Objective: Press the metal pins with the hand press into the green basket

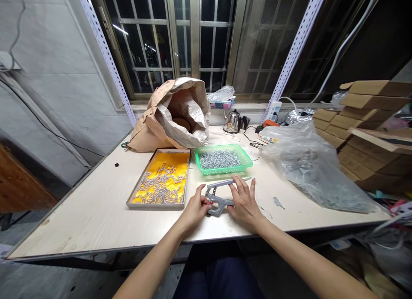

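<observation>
Near the table's front edge is a grey hand tool point(219, 204) with a long straight upper arm, a looped lower part, a dark coil spring and a small red piece. My left hand point(197, 208) pinches its left end by the red piece. From the right, my right hand point(245, 202) grips it, fingers over the upper arm and thumb at the lower part. Just beyond lies a green plastic basket point(225, 172) holding many small grey metal pins point(220, 158). A shallow tray point(128, 203) lined with yellow holds small metal pieces that look like springs or screws point(161, 189).
Behind the tray lies a large open paper sack point(144, 133). A steel kettle point(232, 122) stands near the window. To the right are a clear plastic bag point(305, 161) with metal parts and stacked cardboard boxes point(370, 157). A scrap point(278, 202) lies right of my right hand.
</observation>
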`<state>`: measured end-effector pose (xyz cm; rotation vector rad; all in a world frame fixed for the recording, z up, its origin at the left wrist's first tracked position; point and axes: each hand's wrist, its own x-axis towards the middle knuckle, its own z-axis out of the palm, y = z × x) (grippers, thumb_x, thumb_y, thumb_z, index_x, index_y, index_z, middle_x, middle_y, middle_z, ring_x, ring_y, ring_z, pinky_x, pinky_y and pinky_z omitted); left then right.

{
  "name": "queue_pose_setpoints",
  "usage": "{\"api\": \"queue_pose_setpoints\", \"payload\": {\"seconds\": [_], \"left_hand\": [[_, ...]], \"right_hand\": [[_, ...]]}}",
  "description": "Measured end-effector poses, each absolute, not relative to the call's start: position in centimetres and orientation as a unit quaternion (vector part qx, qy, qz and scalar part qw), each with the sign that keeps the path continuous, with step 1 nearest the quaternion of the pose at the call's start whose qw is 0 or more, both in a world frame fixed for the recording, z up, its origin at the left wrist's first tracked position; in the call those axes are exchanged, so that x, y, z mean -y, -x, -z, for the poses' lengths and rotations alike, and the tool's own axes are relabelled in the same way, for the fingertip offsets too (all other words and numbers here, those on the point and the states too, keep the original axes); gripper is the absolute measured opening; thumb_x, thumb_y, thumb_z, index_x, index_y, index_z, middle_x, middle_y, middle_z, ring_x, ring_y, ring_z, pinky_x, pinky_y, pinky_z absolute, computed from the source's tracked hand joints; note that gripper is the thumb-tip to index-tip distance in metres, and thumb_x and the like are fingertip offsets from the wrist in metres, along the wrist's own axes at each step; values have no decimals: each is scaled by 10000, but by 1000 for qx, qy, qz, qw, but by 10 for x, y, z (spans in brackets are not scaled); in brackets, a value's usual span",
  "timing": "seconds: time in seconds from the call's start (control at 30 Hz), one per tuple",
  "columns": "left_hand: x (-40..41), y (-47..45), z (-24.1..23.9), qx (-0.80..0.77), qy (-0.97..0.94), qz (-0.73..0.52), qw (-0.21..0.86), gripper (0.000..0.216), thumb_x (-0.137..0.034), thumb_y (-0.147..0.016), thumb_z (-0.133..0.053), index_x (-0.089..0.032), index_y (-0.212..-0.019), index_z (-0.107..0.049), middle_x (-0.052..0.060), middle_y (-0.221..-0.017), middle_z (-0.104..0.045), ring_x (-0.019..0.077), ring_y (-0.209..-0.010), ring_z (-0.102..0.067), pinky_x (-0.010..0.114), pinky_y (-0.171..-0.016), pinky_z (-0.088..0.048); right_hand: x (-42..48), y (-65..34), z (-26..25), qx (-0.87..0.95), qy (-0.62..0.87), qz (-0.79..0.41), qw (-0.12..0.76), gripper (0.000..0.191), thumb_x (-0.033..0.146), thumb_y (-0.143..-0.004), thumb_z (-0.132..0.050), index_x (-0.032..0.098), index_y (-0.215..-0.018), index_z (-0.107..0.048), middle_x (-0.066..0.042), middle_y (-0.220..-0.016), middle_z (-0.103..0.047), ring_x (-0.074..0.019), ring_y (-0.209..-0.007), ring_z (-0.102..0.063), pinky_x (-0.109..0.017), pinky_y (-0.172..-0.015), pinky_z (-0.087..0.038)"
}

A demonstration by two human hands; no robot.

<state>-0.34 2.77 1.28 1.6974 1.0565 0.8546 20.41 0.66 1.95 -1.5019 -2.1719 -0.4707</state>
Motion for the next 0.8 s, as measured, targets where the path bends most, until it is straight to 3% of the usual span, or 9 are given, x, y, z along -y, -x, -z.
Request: {"api": "queue_pose_setpoints", "payload": {"seconds": [0.2,0.43,0.63,0.8], "left_hand": [[-29,5,-22,-444,-724,-311,427,777,-82,-721,-556,-120,-1416,-210,17,-742,-647,151,-713,-587,272,-709,-430],[-26,8,-31,-437,-722,-287,454,845,-88,-703,-601,-100,-1441,-190,41,-751,-674,161,-728,-615,295,-758,-450],[-21,8,-34,-434,-704,-277,489,870,-71,-688,-610,-138,-1450,-195,49,-777,-686,162,-706,-628,282,-699,-463],[-17,7,-34,-413,-689,-285,523,880,-84,-694,-626,-154,-1455,-188,67,-801,-692,170,-735,-637,291,-699,-470]], "right_hand": [[-5,-203,-17,783,550,189,221,588,325,-696,-580,64,-1209,-462,-234,-1450,-282,-346,-1363,-160,-654,-1064,38],[-3,-200,-15,782,558,175,217,593,293,-695,-571,64,-1225,-434,-237,-1473,-225,-348,-1374,-128,-653,-1063,24],[-2,-196,-11,786,547,179,227,616,208,-654,-563,21,-1221,-409,-273,-1489,-119,-374,-1384,-46,-645,-1067,-35],[-1,-195,-10,783,556,167,223,618,169,-635,-544,14,-1219,-416,-280,-1482,-142,-367,-1387,-44,-617,-1077,-81]]}}
